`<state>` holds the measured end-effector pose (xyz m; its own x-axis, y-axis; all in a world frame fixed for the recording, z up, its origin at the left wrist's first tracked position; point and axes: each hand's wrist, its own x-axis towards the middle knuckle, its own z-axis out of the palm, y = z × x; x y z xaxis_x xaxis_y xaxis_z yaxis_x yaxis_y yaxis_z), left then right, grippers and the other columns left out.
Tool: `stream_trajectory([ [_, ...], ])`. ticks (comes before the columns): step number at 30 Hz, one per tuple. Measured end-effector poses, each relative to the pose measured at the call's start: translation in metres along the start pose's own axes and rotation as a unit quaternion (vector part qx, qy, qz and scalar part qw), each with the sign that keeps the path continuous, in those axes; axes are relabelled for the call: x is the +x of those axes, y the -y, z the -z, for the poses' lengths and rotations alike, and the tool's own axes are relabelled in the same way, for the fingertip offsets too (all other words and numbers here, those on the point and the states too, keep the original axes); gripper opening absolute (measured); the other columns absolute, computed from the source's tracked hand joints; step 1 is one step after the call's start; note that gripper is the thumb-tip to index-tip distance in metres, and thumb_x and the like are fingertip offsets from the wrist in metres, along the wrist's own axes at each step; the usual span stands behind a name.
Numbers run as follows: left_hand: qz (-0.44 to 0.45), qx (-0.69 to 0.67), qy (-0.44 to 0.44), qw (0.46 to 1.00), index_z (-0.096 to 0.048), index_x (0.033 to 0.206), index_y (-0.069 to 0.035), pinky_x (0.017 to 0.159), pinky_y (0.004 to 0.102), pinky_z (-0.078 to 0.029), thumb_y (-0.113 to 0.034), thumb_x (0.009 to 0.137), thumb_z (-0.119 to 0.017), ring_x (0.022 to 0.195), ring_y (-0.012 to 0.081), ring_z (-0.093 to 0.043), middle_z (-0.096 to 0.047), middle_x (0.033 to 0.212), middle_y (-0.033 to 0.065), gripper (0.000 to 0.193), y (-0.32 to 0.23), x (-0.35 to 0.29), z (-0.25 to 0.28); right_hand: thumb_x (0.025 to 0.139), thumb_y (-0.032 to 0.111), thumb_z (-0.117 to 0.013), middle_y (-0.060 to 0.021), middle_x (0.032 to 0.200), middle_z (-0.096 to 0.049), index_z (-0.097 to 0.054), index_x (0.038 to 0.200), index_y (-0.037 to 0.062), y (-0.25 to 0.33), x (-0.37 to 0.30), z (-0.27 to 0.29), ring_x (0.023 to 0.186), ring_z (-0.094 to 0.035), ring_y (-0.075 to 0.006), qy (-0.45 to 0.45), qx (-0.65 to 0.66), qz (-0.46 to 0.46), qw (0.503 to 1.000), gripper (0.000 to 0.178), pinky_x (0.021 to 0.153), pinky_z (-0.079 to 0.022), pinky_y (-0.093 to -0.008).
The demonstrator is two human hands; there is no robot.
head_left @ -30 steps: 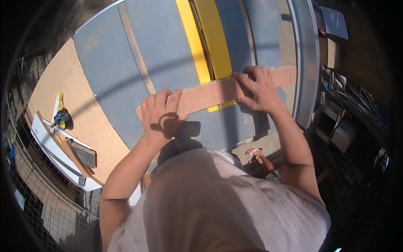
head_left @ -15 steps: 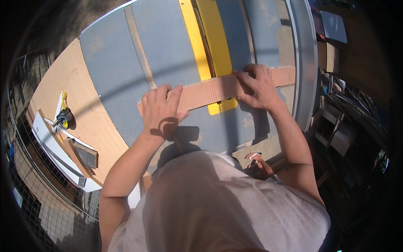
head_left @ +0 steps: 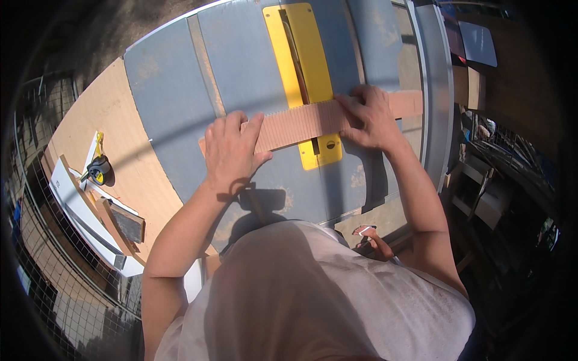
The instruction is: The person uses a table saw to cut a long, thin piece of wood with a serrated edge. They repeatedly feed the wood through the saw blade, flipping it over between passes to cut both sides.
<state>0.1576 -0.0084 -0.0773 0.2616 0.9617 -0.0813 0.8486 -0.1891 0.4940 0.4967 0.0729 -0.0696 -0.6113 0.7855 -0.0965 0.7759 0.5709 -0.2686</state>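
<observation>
Hands flat, fingers pressed down: left hand [head_left: 232,150] and right hand [head_left: 367,117] pin wood strip [head_left: 307,120] across yellow saw insert [head_left: 304,72], frame centre. Risk: strip slips, fingers cross blade slot.

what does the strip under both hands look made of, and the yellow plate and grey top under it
The strip looks like wood: pale reddish-tan, matte, fine cross lines. The yellow plate seems painted metal or plastic, smooth with a screw head; which one is unclear. The grey top looks like metal, dull, with pale worn patches.
</observation>
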Motion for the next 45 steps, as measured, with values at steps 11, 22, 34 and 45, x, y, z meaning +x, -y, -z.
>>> stream_trajectory([
  [11, 0.003, 0.014, -0.013, 1.0, -0.066, 0.137, -0.015, 0.095, 0.0455, -0.044, -0.034, 0.057, -0.098, 0.108, 0.0303, -0.057, -0.061, 0.12, 0.0085, 0.088, 0.004, 0.01, 0.008, 0.068, 0.046, -0.082, -0.0184, 0.117, -0.061, -0.072, 0.135, 0.0132, 0.0, 0.012, 0.004, 0.112, -0.056, -0.0365, -0.025, 0.001, 0.003, 1.0, 0.075, 0.102, -0.041, -0.0493],
  [22, 0.036, 0.059, -0.01, 0.998, -0.067, 0.132, -0.018, 0.095, 0.0475, -0.049, -0.037, 0.056, -0.099, 0.113, 0.0291, -0.059, -0.061, 0.12, 0.0078, 0.084, 0.01, 0.034, 0.015, 0.06, 0.034, -0.089, -0.0163, 0.123, -0.06, -0.071, 0.137, 0.0169, -0.008, 0.04, 0.008, 0.117, -0.056, -0.0361, -0.031, -0.014, -0.004, 0.999, 0.081, 0.105, -0.044, -0.0485],
  [34, 0.061, 0.077, -0.011, 0.995, -0.069, 0.135, -0.024, 0.1, 0.0431, -0.047, -0.042, 0.059, -0.097, 0.116, 0.0247, -0.057, -0.061, 0.121, 0.004, 0.083, 0.01, 0.05, 0.032, 0.064, 0.024, -0.092, -0.0142, 0.138, -0.055, -0.066, 0.144, 0.0234, -0.001, 0.062, 0.024, 0.132, -0.049, -0.0356, 0.022, -0.019, -0.085, 0.996, 0.085, 0.116, -0.042, -0.0443],
  [45, 0.071, 0.071, -0.024, 0.995, -0.067, 0.137, -0.025, 0.101, 0.0426, -0.048, -0.043, 0.06, -0.097, 0.119, 0.0263, -0.056, -0.063, 0.124, 0.0038, 0.085, 0.016, 0.067, 0.042, 0.067, 0.024, -0.091, -0.0142, 0.141, -0.054, -0.063, 0.146, 0.0278, -0.011, 0.081, 0.028, 0.134, -0.048, -0.0354, 0.003, -0.037, -0.074, 0.997, 0.084, 0.118, -0.041, -0.0446],
])
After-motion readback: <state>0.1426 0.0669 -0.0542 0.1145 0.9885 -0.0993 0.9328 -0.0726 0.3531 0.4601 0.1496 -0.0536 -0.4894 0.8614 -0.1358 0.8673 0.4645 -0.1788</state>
